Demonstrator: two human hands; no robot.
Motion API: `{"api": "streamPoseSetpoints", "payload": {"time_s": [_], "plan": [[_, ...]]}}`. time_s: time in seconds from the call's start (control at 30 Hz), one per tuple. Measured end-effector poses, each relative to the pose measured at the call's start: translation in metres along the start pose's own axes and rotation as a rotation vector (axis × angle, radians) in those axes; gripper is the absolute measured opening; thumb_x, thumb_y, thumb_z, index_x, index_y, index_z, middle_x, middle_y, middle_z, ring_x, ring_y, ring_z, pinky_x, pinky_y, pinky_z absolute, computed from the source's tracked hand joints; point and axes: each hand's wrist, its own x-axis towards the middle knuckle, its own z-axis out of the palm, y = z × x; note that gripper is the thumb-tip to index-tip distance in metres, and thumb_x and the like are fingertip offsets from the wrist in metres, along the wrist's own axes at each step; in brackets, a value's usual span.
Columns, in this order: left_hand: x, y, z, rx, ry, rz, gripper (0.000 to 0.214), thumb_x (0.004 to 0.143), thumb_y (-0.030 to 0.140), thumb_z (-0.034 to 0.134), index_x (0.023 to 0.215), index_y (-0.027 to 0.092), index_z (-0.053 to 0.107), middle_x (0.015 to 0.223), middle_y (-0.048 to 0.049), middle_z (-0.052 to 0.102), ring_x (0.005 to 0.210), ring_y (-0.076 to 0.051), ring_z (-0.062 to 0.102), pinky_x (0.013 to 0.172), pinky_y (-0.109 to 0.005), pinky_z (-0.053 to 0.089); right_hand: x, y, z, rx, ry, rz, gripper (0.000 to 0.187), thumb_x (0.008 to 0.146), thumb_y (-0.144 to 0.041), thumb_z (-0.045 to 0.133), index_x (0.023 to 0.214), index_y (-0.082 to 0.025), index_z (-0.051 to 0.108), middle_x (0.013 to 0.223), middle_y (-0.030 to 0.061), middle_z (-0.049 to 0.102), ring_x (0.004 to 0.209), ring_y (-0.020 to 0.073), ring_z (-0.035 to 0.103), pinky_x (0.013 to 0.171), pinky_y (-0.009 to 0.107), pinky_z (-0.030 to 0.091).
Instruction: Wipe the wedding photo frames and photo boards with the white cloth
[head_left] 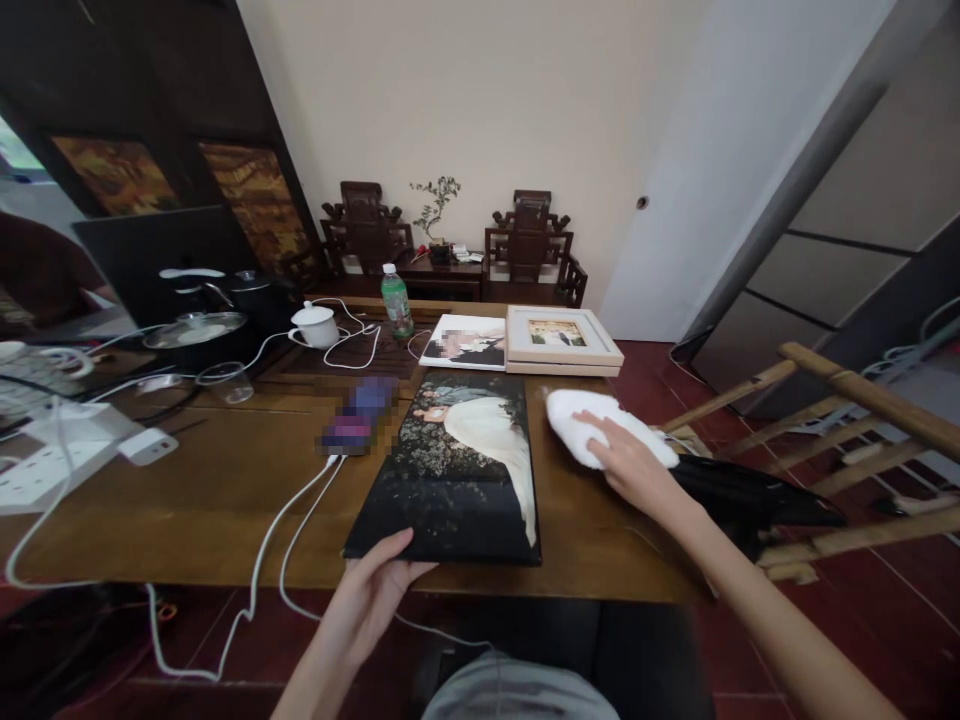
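A dark photo panel (pixel 465 490), printed with a couple in wedding clothes, lies on the wooden table with its lower edge towards me. My left hand (pixel 382 575) grips its near left corner, thumb on top and fingers underneath. To the right of the panel, my right hand (pixel 619 455) is closed on a white cloth (pixel 574 415), which rests at the table's right side. Just beyond the panel are a white-edged photo print (pixel 465 342) and a stack of light wooden picture frames (pixel 607 340).
Left of the panel lies a phone (pixel 360 418) with white cables. Further left are a power strip (pixel 60 460), a plastic cup (pixel 226 382), a pan (pixel 196 335) and a lidded white cup (pixel 315 326). A green bottle (pixel 397 300) stands behind. A wooden chair (pixel 825 450) stands right.
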Motion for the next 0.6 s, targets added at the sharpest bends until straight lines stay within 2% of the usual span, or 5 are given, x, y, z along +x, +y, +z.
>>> {"api": "streamPoseSetpoints", "payload": {"time_s": [0.1, 0.17, 0.3, 0.4, 0.6], "plan": [[0.006, 0.005, 0.000, -0.010, 0.033, 0.025, 0.040, 0.069, 0.004, 0.065, 0.108, 0.015, 0.067, 0.092, -0.0081, 0.073, 0.087, -0.029, 0.069, 0.081, -0.048, 0.057, 0.005, -0.013, 0.002, 0.045, -0.050, -0.073, 0.011, 0.080, -0.014, 0.054, 0.077, -0.017, 0.064, 0.137, 0.0138, 0.049, 0.130, 0.0285, 0.041, 0.103, 0.052, 0.038], [0.011, 0.009, -0.002, -0.017, 0.033, 0.016, 0.034, 0.069, 0.002, 0.064, 0.102, 0.013, 0.069, 0.090, -0.0089, 0.073, 0.084, -0.027, 0.069, 0.080, -0.047, 0.057, 0.011, -0.017, -0.004, 0.075, 0.021, -0.091, 0.016, 0.084, -0.023, 0.056, 0.070, -0.018, 0.064, 0.131, 0.0119, 0.055, 0.127, 0.0279, 0.044, 0.105, 0.053, 0.035], [0.024, 0.016, -0.005, -0.014, 0.035, 0.009, 0.022, 0.071, 0.000, 0.061, 0.088, 0.010, 0.071, 0.081, -0.0094, 0.073, 0.078, -0.025, 0.070, 0.079, -0.046, 0.058, 0.030, -0.015, -0.016, 0.120, 0.224, -0.111, 0.019, 0.087, -0.019, 0.053, 0.073, -0.019, 0.066, 0.116, 0.0071, 0.066, 0.118, 0.0227, 0.054, 0.105, 0.047, 0.038], [0.033, 0.022, -0.005, -0.009, 0.028, 0.000, 0.019, 0.071, 0.000, 0.059, 0.083, 0.010, 0.071, 0.080, -0.0097, 0.073, 0.078, -0.026, 0.070, 0.080, -0.047, 0.057, 0.051, -0.006, -0.016, 0.140, 0.274, -0.115, 0.018, 0.087, -0.017, 0.051, 0.082, -0.020, 0.068, 0.110, 0.0057, 0.069, 0.113, 0.0209, 0.058, 0.103, 0.045, 0.040], [0.042, 0.030, -0.002, -0.024, 0.021, -0.062, 0.015, 0.073, 0.001, 0.057, 0.077, 0.008, 0.070, 0.081, -0.0123, 0.073, 0.076, -0.025, 0.070, 0.083, -0.047, 0.056, 0.130, 0.017, 0.006, 0.083, 0.093, -0.020, 0.021, 0.090, -0.018, 0.043, 0.099, -0.016, 0.063, 0.103, 0.0107, 0.068, 0.099, 0.0227, 0.061, 0.082, 0.036, 0.048]]}}
